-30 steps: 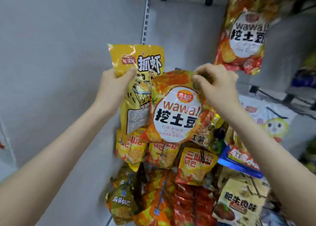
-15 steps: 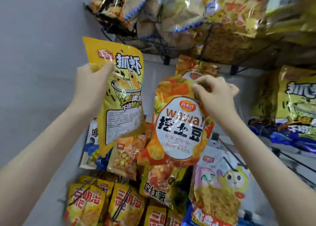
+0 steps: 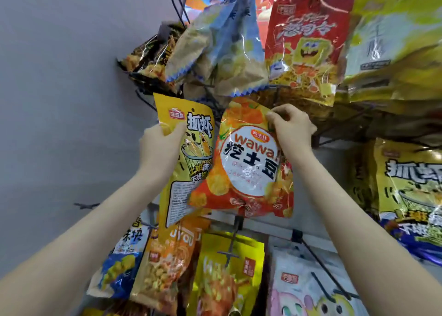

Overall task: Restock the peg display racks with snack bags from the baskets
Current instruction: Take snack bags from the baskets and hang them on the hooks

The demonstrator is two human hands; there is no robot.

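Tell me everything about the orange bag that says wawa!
The wawa snack bag is shiny, crinkly plastic foil, orange and red with chip pictures and a big white oval bearing "wawa!" and black Chinese characters. It looks puffy and sealed, hanging slightly tilted. The right hand pinches its top edge. It overlaps the yellow snack bag in the left hand.

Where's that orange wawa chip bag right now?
In the head view, center: the orange wawa bag hangs from the right hand, beside the yellow bag in the left hand.
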